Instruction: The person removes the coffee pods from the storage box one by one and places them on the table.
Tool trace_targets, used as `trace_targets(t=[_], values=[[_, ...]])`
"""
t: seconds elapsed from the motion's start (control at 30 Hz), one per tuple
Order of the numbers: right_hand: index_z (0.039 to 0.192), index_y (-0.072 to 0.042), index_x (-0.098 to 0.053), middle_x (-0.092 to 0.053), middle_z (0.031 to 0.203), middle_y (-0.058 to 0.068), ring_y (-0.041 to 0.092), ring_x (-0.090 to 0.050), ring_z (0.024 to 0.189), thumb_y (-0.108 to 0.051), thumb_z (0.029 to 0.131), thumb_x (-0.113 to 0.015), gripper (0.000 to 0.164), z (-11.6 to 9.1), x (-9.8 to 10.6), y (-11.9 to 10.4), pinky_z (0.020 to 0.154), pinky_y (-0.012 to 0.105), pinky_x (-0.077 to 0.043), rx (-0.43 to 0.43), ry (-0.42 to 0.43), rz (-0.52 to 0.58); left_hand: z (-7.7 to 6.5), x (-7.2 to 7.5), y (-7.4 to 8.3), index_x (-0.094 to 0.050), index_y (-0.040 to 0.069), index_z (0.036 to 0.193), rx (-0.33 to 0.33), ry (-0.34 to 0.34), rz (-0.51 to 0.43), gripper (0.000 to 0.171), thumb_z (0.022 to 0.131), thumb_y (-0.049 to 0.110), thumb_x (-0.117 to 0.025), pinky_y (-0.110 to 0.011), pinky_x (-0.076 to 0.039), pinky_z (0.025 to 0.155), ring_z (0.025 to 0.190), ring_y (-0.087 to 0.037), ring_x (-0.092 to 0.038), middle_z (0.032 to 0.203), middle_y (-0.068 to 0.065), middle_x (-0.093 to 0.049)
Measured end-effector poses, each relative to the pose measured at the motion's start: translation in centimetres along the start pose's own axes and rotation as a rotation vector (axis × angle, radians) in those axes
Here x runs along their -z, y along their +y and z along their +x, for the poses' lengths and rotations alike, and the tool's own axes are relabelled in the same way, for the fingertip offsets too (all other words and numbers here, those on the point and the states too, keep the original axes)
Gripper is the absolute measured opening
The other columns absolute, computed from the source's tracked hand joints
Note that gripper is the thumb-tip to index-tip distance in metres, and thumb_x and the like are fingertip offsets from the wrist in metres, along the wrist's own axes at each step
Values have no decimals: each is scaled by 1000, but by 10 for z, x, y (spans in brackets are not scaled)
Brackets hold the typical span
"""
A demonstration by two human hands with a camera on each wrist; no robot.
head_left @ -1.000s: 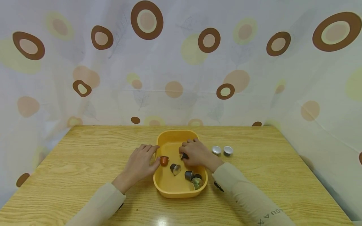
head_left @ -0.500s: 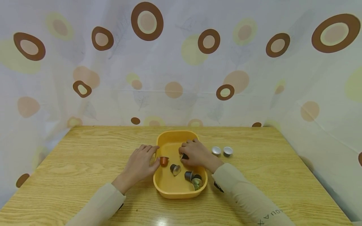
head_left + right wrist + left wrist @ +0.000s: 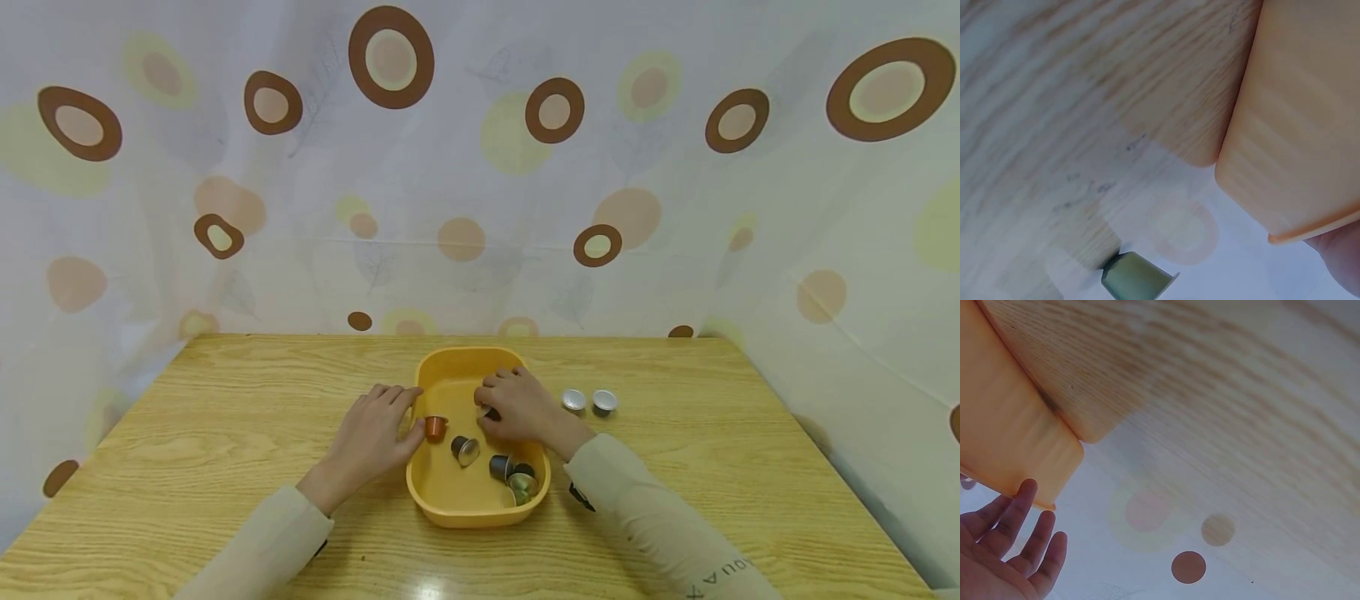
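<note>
The dark capsule (image 3: 491, 413) is in the middle of the bin (image 3: 457, 493), pinched between the thumb and curled fingers of my right hand (image 3: 516, 408), which hides most of it; I cannot tell whether it touches the floor. The right wrist view shows only a slice of this hand below the rim. My left hand (image 3: 371, 437) has its fingers spread and slightly bent, fingertips at the bin's left rim, gripping nothing. Just beside its thumb sits the orange capsule (image 3: 435, 428); whether they touch is unclear. Nearer, a foil-faced capsule (image 3: 467, 451) lies tipped on its side. In the near right corner a black capsule (image 3: 500, 467) lies against a huddle whose members overlap, among them a gold-green capsule (image 3: 522, 482); I can't count them surely. Right of the bin, on the table (image 3: 262, 392), are a silver-topped capsule (image 3: 573, 400) and its neighbour (image 3: 604, 402). The right wrist view catches a green capsule (image 3: 1135, 277), cut by the lower edge; I cannot tell if it is one of those. The lettering (image 3: 726, 575) on my right sleeve (image 3: 637, 492) is cut off too.
</note>
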State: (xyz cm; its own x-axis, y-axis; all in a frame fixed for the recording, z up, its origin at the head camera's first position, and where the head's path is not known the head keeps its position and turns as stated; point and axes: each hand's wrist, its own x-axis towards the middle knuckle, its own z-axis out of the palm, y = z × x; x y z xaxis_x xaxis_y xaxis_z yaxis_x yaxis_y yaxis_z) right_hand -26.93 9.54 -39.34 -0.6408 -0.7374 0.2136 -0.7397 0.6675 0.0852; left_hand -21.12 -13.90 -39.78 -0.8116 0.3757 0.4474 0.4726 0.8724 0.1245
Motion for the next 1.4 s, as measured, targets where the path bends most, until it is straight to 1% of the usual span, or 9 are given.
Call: trace_targets(t=[0.1,0.27,0.4,0.5,0.67,0.83,1.0,1.4], values=[[90,-19,-63,-58,85,-4,16,-50,79,-27,84,-59,11,-1,2,0,74,37,-41,4,25,12,0,0,0,-59,10,117,3,-2,-3,38,85,31,-54,-39,-48,83,98,-23,-57,102,-3,-64],[89,-18,-62,-58,86,-3,17,-51,79,-24,83,-58,9,-2,4,1,74,38,-41,10,59,2,0,-1,-1,-59,9,117,4,1,-1,38,85,31,-55,-39,-48,83,98,-23,-57,102,-3,-64],[94,-18,-63,-60,91,-2,19,-54,86,-23,83,-58,14,-4,7,1,79,40,-42,-7,48,5,0,-3,-2,-60,9,116,-5,6,10,38,85,31,-55,-39,-49,81,98,-23,-57,102,-4,-65],[98,-19,-62,-61,95,-2,19,-54,90,-26,82,-60,18,-5,9,2,83,41,-42,-20,32,7,0,-3,-2,-60,9,116,-10,8,10,38,85,31,-54,-39,-49,81,98,-23,-57,101,-4,-65],[101,-19,-61,-60,95,-3,18,-55,92,-29,81,-64,22,-8,13,4,84,42,-43,-10,37,3,0,-3,-2,-60,9,116,-9,5,7,38,85,31,-54,-39,-49,82,98,-23,-57,102,-4,-65],[103,-18,-61,-59,95,-2,18,-55,92,-29,81,-65,25,-10,17,4,85,44,-44,6,52,-9,0,-2,-2,-59,9,116,-5,4,3,38,85,31,-54,-39,-49,82,98,-23,-57,102,-3,-65],[103,-19,-61,-56,94,-2,17,-54,91,-31,81,-65,25,-14,21,5,84,43,-44,8,46,-26,1,-2,-1,-60,9,115,-10,11,3,37,85,30,-55,-39,-49,81,97,-24,-57,101,-4,-65],[100,-18,-61,-56,93,-2,18,-53,87,-31,80,-67,25,-23,33,12,79,41,-45,20,102,-31,1,-1,0,-60,9,115,-9,13,7,38,84,30,-56,-39,-49,79,97,-23,-58,100,-4,-65]])
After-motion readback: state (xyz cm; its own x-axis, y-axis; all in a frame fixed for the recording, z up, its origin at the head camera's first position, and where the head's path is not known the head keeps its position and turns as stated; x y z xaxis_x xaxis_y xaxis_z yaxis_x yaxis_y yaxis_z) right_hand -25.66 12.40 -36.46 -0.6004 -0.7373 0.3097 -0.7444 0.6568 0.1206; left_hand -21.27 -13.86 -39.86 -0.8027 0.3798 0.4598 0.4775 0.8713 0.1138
